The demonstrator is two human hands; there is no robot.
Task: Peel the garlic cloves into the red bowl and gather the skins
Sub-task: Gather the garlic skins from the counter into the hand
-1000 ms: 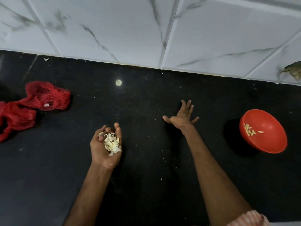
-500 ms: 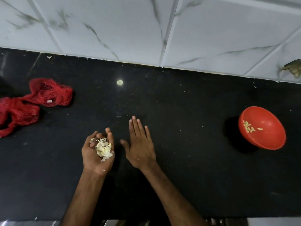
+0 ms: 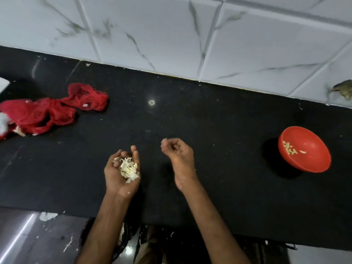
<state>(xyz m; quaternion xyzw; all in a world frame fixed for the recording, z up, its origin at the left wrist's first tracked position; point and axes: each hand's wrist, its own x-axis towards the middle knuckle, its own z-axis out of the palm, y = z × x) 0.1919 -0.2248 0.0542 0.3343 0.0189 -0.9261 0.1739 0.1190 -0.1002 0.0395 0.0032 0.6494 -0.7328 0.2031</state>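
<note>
Your left hand (image 3: pixel 122 169) cups the garlic skins (image 3: pixel 128 167) above the surface (image 3: pixel 209 121); right hand (image 3: pixel 178 152) has fingers curled, tips together, but I can't tell if they pinch anything. Red bowl (image 3: pixel 312 159) w/ cloves (image 3: pixel 289 148) sits far right; mesh bag (image 3: pixel 47 111) is cut off at left.

Black counter (image 3: pixel 209 121): red bowl (image 3: pixel 312 162), mesh bag (image 3: pixel 43 115) (crumpled).

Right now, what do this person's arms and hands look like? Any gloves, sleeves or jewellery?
The left hand and right hand are bare: no gloves, rings, watch or bracelet show. The left forearm and right forearm are uncovered down to the picture's edge, no sleeve in view. A pale fleck clings near the left wrist.
</note>
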